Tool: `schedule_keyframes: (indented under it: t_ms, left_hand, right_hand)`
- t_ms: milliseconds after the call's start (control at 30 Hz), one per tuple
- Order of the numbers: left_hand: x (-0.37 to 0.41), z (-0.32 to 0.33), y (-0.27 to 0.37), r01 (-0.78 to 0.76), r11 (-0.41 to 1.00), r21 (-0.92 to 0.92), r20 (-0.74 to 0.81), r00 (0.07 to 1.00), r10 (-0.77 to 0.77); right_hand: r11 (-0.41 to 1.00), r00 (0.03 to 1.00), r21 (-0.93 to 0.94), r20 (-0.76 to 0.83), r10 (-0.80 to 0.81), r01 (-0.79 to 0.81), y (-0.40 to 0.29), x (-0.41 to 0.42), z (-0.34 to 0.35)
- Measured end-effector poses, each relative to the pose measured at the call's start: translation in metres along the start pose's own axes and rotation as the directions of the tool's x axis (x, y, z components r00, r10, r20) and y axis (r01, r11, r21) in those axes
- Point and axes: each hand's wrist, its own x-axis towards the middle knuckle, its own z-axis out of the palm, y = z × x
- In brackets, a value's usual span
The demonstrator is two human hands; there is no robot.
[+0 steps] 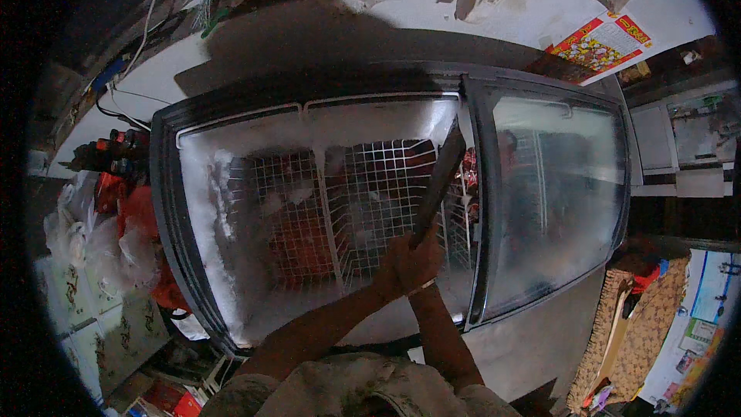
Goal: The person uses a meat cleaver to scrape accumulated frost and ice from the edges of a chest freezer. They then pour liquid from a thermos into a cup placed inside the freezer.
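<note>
In front of me is a chest freezer (168, 197) with its left half uncovered. My left hand (395, 271) and my right hand (429, 260) are together above the opening, both closed on the lower end of a long, dark, flat-bladed tool (443, 185). Its far end points up toward the back right corner, beside the frosted back wall. White wire baskets (379, 185) hang inside under the hands, and a reddish bundle (301, 249) shows dimly through the left mesh. Thick frost (217, 260) coats the left inner wall. The fingers overlap in shadow.
A fogged glass sliding lid (556, 208) covers the right half. Behind runs a white surface (428, 11) with a printed poster (605, 46). Plastic bags (110, 243) and dark bottles (118, 150) crowd the left side. At lower right stands a patterned brown panel or cloth (642, 324).
</note>
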Motion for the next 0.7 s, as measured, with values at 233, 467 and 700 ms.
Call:
schedule_keyframes:
  t_ms: [233,467,700]
  left_hand:
    - [0.003,0.002,0.002,-0.012,0.999,0.039,0.016,1.0,0.011]
    - [0.002,0.004,0.005,0.006,0.995,0.103,0.054,0.998,-0.011]
    - [-0.055,0.0,0.066,-0.125,0.95,0.287,0.346,0.938,0.019]
  right_hand:
    - [0.996,0.994,-0.048,-0.086,0.073,-0.077,0.039,0.009,0.029]
    - [0.988,0.987,-0.11,-0.106,-0.119,0.107,0.03,0.025,0.009]
    - [0.952,0.96,0.121,-0.031,-0.279,0.28,0.002,-0.011,-0.04]
